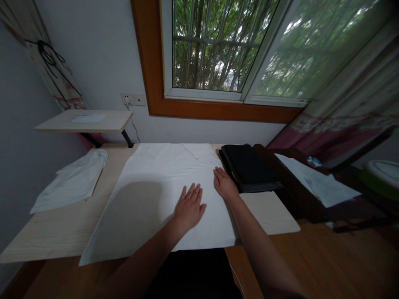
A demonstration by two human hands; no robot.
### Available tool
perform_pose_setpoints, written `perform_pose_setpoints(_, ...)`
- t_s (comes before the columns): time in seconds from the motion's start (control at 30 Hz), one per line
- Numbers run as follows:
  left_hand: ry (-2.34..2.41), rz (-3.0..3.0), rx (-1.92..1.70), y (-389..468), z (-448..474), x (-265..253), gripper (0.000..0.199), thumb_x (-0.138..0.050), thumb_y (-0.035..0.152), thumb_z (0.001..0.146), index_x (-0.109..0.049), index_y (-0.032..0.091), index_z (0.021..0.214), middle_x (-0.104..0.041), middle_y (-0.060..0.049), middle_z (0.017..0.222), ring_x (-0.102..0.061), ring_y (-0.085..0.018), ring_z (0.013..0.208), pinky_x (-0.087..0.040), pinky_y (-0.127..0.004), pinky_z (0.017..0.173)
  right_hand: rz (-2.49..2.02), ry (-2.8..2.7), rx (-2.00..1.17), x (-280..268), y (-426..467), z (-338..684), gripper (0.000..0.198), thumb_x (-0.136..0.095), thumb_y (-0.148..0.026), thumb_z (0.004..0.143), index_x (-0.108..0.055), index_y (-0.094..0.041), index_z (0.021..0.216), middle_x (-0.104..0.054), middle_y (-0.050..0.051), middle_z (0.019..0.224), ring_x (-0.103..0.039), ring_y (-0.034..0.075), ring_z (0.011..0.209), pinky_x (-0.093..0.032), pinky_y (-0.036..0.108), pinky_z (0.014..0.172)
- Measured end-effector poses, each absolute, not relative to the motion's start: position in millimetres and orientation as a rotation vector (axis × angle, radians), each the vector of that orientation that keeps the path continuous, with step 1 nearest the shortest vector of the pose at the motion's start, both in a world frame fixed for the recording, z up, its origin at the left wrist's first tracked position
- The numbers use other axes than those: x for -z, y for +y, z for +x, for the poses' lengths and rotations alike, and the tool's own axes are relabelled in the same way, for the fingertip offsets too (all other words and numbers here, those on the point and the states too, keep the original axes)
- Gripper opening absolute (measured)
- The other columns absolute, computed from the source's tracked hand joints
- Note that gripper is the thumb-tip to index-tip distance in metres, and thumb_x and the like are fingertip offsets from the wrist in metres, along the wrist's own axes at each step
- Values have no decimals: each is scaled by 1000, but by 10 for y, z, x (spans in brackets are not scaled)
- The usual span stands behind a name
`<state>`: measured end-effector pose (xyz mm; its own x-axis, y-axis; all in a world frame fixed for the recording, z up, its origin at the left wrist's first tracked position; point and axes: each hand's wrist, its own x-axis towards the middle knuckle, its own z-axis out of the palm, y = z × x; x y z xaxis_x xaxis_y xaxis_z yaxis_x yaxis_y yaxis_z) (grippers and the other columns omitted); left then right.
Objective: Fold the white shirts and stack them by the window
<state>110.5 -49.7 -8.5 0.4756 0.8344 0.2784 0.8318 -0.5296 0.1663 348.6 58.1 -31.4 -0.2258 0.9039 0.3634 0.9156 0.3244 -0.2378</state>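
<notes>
A white cloth garment (149,178) is spread out over the middle of the wooden table (59,232), its near edge reaching the table's front. My left hand (188,205) lies flat on it, right of the middle, with the fingers stretched out. Against the garment's right side rests my right hand (225,183), palm down and fingers extended. Just to the right of that hand is a stack of folded black cloth (249,168). Neither hand grips anything. A shadow falls across the left half of the white fabric.
Another white cloth (73,178) lies folded at the left. Behind it stands a small raised shelf (84,120) with a paper on top. At the right, a dark piece of furniture holds a white sheet (314,178). A window (224,45) is beyond the table.
</notes>
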Motion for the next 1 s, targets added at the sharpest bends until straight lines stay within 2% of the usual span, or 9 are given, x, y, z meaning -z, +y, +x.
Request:
perform_pose_setpoints(0.2,1635,2686,-508,-582,716,138,60,-30,46,106,-38,16,158,-32,-9,167,-24,-25,157,-20,-52,129,-1598,-2144,24,340,583,3505,50,-40,-20,98,-60,-8,142,-54,16,152,-46,27,145,-37,44,123)
perform_pose_setpoints(0.3,1731,2660,-462,-610,329,165,60,-32,45,106,-38,17,158,-31,-11,167,-25,-26,157,-23,-54,128,-1617,-2148,4,329,575,3510,51,-40,-20,98,-59,-9,144,-53,15,153,-45,25,146,-36,43,124)
perform_pose_setpoints(0.47,1924,2564,-362,-603,-380,197,62,-34,44,104,-35,17,160,-31,-14,166,-26,-30,156,-20,-58,127,-1636,-2156,-13,311,565,3514,52,-39,-22,98,-58,-11,145,-52,13,154,-44,25,147,-34,44,125)
perform_pose_setpoints(0.7,2206,2418,-338,-669,-1314,215,63,-29,41,102,-40,10,155,-35,-18,164,-30,-32,154,-23,-59,124,-1635,-2170,-13,283,554,3504,52,-37,-21,98,-59,-9,143,-53,14,154,-45,24,146,-35,42,124)
perform_pose_setpoints(0.83,2231,2429,-324,-732,-1510,226,63,-28,41,101,-44,8,151,-38,-21,162,-32,-33,153,-25,-61,123,-1665,-2157,40,248,541,3443,51,-37,-22,99,-59,-8,142,-54,15,152,-46,26,145,-35,42,124)
perform_pose_setpoints(1.0,2202,2465,-366,-753,-1487,214,63,-28,41,101,-44,8,152,-39,-21,161,-31,-35,153,-24,-64,122,-1688,-2144,70,164,535,3044,51,-37,-28,103,-53,-10,147,-48,17,157,-43,31,147,-31,51,123)
